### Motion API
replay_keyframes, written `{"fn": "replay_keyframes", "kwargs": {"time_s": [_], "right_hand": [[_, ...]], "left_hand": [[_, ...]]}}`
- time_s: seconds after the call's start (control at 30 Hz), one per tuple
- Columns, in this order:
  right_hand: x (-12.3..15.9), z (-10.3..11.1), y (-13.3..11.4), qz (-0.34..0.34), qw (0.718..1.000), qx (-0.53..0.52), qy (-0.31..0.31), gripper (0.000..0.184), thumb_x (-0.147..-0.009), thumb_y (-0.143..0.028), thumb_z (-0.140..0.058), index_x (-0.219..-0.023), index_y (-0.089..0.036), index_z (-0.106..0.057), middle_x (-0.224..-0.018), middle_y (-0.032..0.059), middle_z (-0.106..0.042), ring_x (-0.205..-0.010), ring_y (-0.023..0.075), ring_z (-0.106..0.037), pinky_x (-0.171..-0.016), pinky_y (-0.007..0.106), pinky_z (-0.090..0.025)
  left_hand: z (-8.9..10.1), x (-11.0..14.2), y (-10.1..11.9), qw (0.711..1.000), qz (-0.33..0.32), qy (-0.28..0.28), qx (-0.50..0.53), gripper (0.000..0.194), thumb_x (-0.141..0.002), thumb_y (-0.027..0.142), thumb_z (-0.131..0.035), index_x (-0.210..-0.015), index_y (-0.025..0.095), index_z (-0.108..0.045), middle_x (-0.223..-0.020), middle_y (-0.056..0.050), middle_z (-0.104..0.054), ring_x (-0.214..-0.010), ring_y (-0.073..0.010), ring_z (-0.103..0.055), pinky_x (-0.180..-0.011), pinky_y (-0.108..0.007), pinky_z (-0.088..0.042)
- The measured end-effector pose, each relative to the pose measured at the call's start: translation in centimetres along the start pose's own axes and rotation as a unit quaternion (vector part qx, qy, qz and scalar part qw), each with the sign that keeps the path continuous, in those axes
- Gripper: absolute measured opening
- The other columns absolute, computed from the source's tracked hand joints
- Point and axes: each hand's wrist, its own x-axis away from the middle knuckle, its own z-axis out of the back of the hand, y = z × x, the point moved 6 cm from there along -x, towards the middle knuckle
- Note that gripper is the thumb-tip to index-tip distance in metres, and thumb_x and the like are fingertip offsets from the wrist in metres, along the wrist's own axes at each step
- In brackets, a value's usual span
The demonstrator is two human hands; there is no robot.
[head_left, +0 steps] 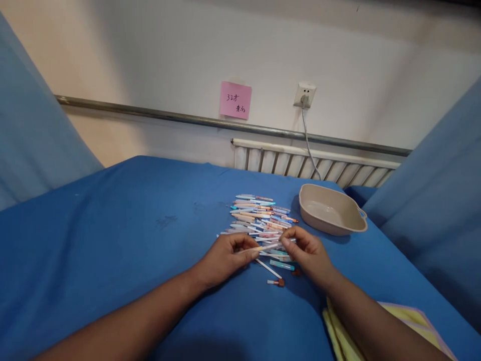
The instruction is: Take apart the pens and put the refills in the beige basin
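Note:
Between my two hands is a slim pale pen (268, 246), held almost level. My left hand (227, 253) pinches its left end, where a light orange part shows. The fingertips of my right hand (307, 250) close on its right end. Just beyond and beneath lies a dense spread of pens and pen parts (251, 216), in white, blue, orange and pink. Closer to me are a thin white stick (269, 269), a teal pen barrel (281, 264) and a short clear piece with a brown knob (276, 283). My fingers partly hide the pen's ends.
A beige plastic basin (330, 213) stands right of the pens on the blue cloth-covered table (124, 240). A yellow towel (343, 331) lies under my right forearm. Behind are a radiator (278, 163), a wall rail (169, 116), a plugged-in cord (307, 135) and a pink note (235, 100). Blue curtains (33, 115) hang at both sides.

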Motion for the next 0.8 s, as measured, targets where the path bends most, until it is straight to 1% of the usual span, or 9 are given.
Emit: {"fn": "replay_keyframes", "kwargs": {"time_s": [0.07, 0.13, 0.2, 0.27, 0.43, 0.63, 0.8], "right_hand": [[0.19, -0.49, 0.16, -0.011, 1.000, 0.016, -0.019, 0.023, -0.084, -0.041, -0.057, -0.081, -0.018, -0.055, -0.057, -0.0064, -0.042, -0.048, 0.0080, -0.036, -0.044, 0.019, -0.030], [0.34, -0.71, 0.31, -0.020, 0.999, 0.032, -0.023, 0.023, -0.084, -0.041, -0.056, -0.083, -0.018, -0.055, -0.056, -0.0064, -0.042, -0.047, 0.0081, -0.038, -0.043, 0.019, -0.031], [0.42, -0.80, 0.28, -0.013, 0.999, 0.047, -0.025, 0.022, -0.085, -0.040, -0.055, -0.085, -0.018, -0.055, -0.057, -0.0056, -0.046, -0.047, 0.0082, -0.039, -0.042, 0.018, -0.032], [0.50, -0.82, 0.18, -0.001, 0.998, 0.061, -0.027, 0.021, -0.085, -0.039, -0.055, -0.087, -0.018, -0.055, -0.058, -0.0048, -0.048, -0.047, 0.0083, -0.041, -0.041, 0.018, -0.033], [0.79, -0.60, 0.05, 0.021, 0.996, 0.091, -0.010, 0.018, -0.087, -0.036, -0.053, -0.091, -0.019, -0.056, -0.060, -0.0043, -0.049, -0.049, 0.0088, -0.043, -0.042, 0.017, -0.036], [0.77, -0.65, -0.20, 0.040, 0.994, 0.100, -0.012, 0.017, -0.088, -0.035, -0.053, -0.092, -0.019, -0.056, -0.060, -0.0044, -0.050, -0.049, 0.0088, -0.045, -0.043, 0.018, -0.037], [0.97, -0.62, -0.68, 0.077, 0.990, 0.114, -0.015, 0.012, -0.088, -0.030, -0.053, -0.090, -0.019, -0.056, -0.062, -0.0042, -0.051, -0.052, 0.0087, -0.046, -0.047, 0.019, -0.037]], "left_hand": [[0.02, 0.11, 0.31, 0.999, -0.018, 0.002, -0.029, 0.019, -0.075, 0.032, -0.067, -0.081, 0.013, -0.069, -0.070, 0.000, -0.061, -0.063, -0.0114, -0.051, -0.059, -0.022, -0.040], [0.14, 0.16, 0.54, 0.998, -0.032, 0.006, -0.049, 0.019, -0.076, 0.031, -0.064, -0.082, 0.014, -0.070, -0.077, -0.002, -0.065, -0.071, -0.0143, -0.055, -0.066, -0.024, -0.042], [0.20, 0.15, 0.66, 0.997, -0.041, 0.004, -0.059, 0.019, -0.078, 0.032, -0.063, -0.083, 0.015, -0.071, -0.080, -0.003, -0.066, -0.075, -0.0158, -0.056, -0.069, -0.025, -0.043], [0.19, 0.14, 0.63, 0.997, -0.043, -0.002, -0.063, 0.021, -0.079, 0.033, -0.062, -0.085, 0.015, -0.071, -0.079, -0.002, -0.066, -0.073, -0.0151, -0.056, -0.066, -0.024, -0.043], [-0.15, 0.26, -0.01, 0.999, -0.007, -0.024, -0.023, 0.023, -0.081, 0.033, -0.061, -0.089, 0.013, -0.070, -0.059, 0.003, -0.055, -0.053, -0.0097, -0.047, -0.050, -0.020, -0.036], [-0.31, 0.34, -0.05, 0.999, -0.001, -0.032, 0.001, 0.024, -0.079, 0.034, -0.064, -0.089, 0.012, -0.070, -0.056, 0.003, -0.054, -0.049, -0.0079, -0.046, -0.047, -0.019, -0.035], [-0.35, 0.41, -0.17, 0.997, 0.031, -0.057, 0.029, 0.026, -0.077, 0.035, -0.066, -0.092, 0.013, -0.070, -0.053, 0.005, -0.053, -0.043, -0.0066, -0.044, -0.041, -0.017, -0.035]]}}
